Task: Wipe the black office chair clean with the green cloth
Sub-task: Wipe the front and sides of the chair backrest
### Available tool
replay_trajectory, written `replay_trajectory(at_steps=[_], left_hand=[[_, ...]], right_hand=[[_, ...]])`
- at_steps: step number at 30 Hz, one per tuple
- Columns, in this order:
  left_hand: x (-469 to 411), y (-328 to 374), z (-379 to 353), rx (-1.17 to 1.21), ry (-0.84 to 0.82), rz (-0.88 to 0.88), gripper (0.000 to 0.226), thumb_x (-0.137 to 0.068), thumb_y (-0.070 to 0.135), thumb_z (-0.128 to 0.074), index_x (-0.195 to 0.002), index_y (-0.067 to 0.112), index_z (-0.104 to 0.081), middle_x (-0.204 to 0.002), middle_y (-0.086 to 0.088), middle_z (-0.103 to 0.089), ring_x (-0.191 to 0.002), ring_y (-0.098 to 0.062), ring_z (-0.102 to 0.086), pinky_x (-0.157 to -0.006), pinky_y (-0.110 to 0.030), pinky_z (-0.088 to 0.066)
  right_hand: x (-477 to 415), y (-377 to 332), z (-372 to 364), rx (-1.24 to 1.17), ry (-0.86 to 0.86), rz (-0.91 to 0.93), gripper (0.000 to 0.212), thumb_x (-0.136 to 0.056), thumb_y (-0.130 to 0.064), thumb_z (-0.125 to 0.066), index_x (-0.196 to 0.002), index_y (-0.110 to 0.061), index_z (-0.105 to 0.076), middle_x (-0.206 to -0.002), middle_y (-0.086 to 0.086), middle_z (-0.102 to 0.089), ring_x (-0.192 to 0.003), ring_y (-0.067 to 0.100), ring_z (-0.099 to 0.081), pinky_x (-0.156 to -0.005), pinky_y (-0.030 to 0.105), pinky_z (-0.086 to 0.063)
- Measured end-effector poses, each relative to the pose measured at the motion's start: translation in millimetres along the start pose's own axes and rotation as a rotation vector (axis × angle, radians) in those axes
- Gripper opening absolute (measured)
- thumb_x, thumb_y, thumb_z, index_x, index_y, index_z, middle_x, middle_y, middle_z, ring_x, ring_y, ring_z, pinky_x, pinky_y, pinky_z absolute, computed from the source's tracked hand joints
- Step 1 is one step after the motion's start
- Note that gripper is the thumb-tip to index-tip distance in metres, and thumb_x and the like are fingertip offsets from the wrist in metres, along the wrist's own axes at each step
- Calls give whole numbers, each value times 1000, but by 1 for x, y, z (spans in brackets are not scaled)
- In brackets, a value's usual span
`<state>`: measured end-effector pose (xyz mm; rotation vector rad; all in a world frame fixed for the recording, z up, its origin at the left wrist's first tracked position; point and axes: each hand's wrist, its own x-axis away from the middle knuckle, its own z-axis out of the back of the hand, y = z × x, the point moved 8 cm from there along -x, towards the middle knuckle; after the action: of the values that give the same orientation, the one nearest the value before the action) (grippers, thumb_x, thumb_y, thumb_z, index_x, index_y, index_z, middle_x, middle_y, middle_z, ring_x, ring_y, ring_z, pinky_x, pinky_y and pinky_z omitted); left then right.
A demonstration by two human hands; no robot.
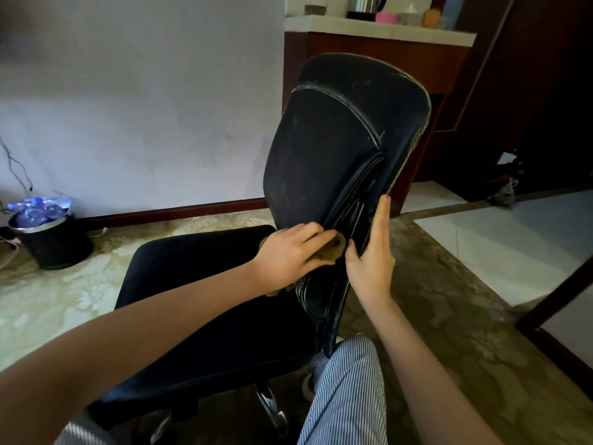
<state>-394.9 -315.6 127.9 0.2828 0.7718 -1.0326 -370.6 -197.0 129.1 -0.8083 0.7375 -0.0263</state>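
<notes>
Pressing the green cloth [333, 250], soft, light and crumpled, to the lower back edge of the black office chair [337, 139], left hand [288, 255] clenched round it; probably best kept bunched in the palm. Steadying the stiff, dusty fabric backrest by its rim, pinched between thumb and fingers of the right hand [372, 255]; likely to swivel on the patterned carpet [449, 300], so worth holding firm.

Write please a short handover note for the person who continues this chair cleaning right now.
Left hand: holds the green cloth against the lower backrest of the black office chair.
Right hand: holds the backrest's side edge, apparently steadying it.
Done: cannot tell how much is wiped; pale marks show along the upper seams.
Left: probably upper backrest, edges and seat.
</notes>
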Motion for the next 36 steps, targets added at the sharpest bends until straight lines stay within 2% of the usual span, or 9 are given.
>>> replay_trajectory(at_steps=[6, 15, 21, 24, 26, 29, 31, 34, 36], left_hand=[[-36, -8, 34, 291, 196, 302, 33, -84, 27, -49, -110, 11, -62, -100, -3, -58, -89, -13, -56, -70, -26, -50], [-41, 14, 18, 46, 233, 237, 31, -77, 25, -50, -94, 10, -72, -82, -2, -64, -71, -18, -59, -48, -24, -49], [-15, 21, -9, -25, 120, 220, 32, -76, 24, -49, -93, 10, -71, -80, -2, -62, -66, -18, -58, -44, -23, -46], [-5, 22, -16, 5, 86, 262, 22, -70, 15, -70, -92, 11, -72, -78, -2, -61, -63, -19, -59, -42, -24, -47], [-3, 20, -12, 78, 92, 325, 25, -72, 18, -69, -96, 12, -71, -80, -2, -61, -66, -20, -60, -45, -27, -51], [-14, 12, 14, 224, 221, 450, 37, -82, 27, -48, -109, 11, -68, -87, -1, -62, -74, -17, -61, -59, -28, -54], [-31, 7, 29, 310, 304, 526, 33, -85, 24, -53, -111, 11, -67, -90, 0, -61, -79, -14, -59, -65, -23, -50], [-49, 8, 30, 303, 309, 589, 25, -85, 16, -61, -109, 12, -69, -89, 2, -60, -82, -12, -58, -64, -23, -47], [-50, 12, 21, 266, 280, 589, 24, -86, 17, -58, -106, 11, -69, -88, 1, -60, -80, -15, -59, -58, -29, -50]], right_hand=[[4, -4, 3, 9, -2, 32, 85, -86, 2, -58, -136, -40, -4, -158, 3, -9, -124, -7, -18, -79, -2, -23], [8, 0, 3, 13, -36, 50, 88, -86, 2, -57, -134, -44, 0, -150, -13, 1, -135, 7, -23, -82, 5, -26], [6, 3, 2, -22, -80, 58, 89, -86, 6, -56, -133, -45, -1, -149, -13, 2, -124, -13, -7, -86, -6, -18], [5, 7, 2, -66, -121, 99, 91, -87, 7, -55, -135, -46, 0, -152, -9, 2, -121, -27, 1, -86, -11, -19], [4, 16, 1, -145, -169, 75, 99, -88, 5, -55, -137, -54, 7, -157, -4, -4, -131, -20, -11, -99, 1, -28], [4, 23, -5, -256, -253, 46, 104, -89, 5, -55, -134, -67, 6, -158, 0, -11, -144, 11, -16, -114, 25, -25], [3, 22, -5, -273, -261, 49, 105, -88, 8, -54, -134, -67, 4, -158, 2, -11, -145, 15, -13, -115, 26, -24], [4, 24, -6, -284, -266, 46, 104, -87, 12, -50, -140, -58, 4, -159, 1, -9, -145, 14, -10, -117, 46, -20], [5, 26, -4, -270, -267, 39, 104, -87, 13, -50, -140, -58, 4, -159, 0, -8, -145, 11, -10, -117, 44, -20]])
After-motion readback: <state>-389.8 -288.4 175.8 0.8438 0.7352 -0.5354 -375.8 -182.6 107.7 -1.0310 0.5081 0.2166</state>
